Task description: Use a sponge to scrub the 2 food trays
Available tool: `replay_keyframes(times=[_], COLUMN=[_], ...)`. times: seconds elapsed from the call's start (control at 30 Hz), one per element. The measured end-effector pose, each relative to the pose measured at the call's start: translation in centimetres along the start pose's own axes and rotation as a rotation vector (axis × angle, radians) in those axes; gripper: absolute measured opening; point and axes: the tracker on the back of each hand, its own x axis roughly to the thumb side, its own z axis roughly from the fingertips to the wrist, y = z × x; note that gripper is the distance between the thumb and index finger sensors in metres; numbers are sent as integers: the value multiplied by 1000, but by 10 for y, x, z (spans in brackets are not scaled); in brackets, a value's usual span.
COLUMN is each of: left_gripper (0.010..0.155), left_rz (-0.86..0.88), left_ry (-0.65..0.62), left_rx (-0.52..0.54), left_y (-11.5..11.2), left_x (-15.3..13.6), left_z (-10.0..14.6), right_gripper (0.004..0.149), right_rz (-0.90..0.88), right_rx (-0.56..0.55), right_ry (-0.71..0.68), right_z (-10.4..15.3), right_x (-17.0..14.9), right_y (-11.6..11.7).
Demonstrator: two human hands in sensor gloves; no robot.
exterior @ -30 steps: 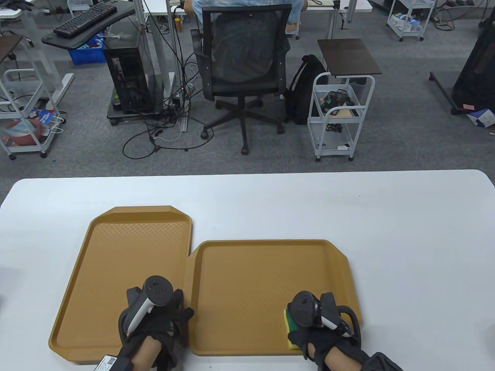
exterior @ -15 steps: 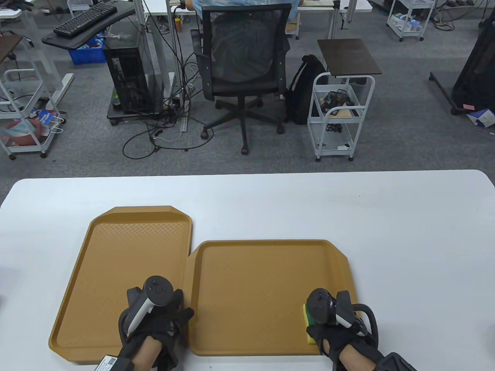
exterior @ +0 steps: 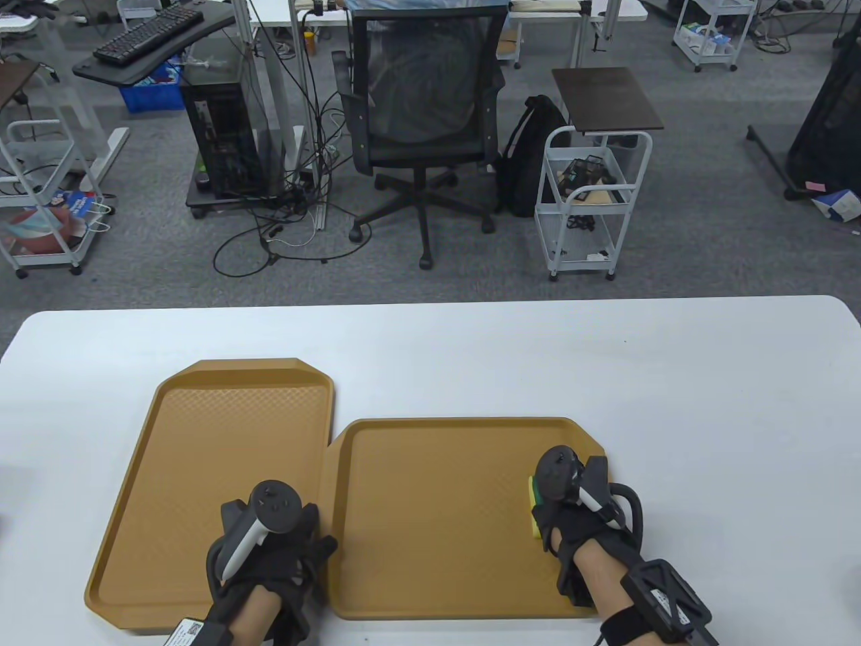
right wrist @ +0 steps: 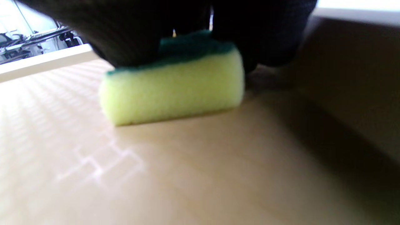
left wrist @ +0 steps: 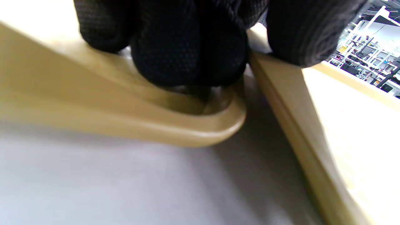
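Note:
Two tan food trays lie side by side; the left tray [exterior: 202,457] stands lengthwise and the right tray [exterior: 430,498] lies crosswise. A yellow sponge [exterior: 535,518] with a green top sits on the right tray's floor near its right wall. My right hand [exterior: 562,515] grips the sponge from above; in the right wrist view its fingers [right wrist: 140,34] wrap the sponge [right wrist: 172,89]. My left hand [exterior: 296,548] rests on the left tray's near right corner. In the left wrist view its fingertips [left wrist: 187,47] press into that corner [left wrist: 215,131], beside the right tray's rim [left wrist: 281,97].
The white table [exterior: 706,404] stretches bare to the right and beyond the trays. Past its far edge stand an office chair [exterior: 424,114], a white trolley [exterior: 592,195] and a computer tower [exterior: 222,134] on grey carpet.
My right hand slid the sponge right along the near edge, then away from me up the right tray's right side. My left hand stayed put.

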Motion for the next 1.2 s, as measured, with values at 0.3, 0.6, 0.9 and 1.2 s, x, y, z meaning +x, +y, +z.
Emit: replay_keyframes(times=[0.3, 0.6, 0.9, 1.2], left_gripper=[72, 72, 72, 72], left_rz=[0, 0, 0, 0], left_ry=[0, -3, -2, -4], left_rx=[0, -4, -3, -5], left_y=[0, 0, 0, 0], left_x=[0, 0, 0, 0], left_z=[0, 0, 0, -1], right_gripper=[64, 64, 64, 65], right_rz=[-61, -50, -24, -13], right_rx=[-32, -38, -17, -6], right_ry=[56, 54, -58, -158], right_z=[-28, -35, -36, -38], right_x=[7, 14, 64, 132], right_y=[-5, -4, 8, 25])
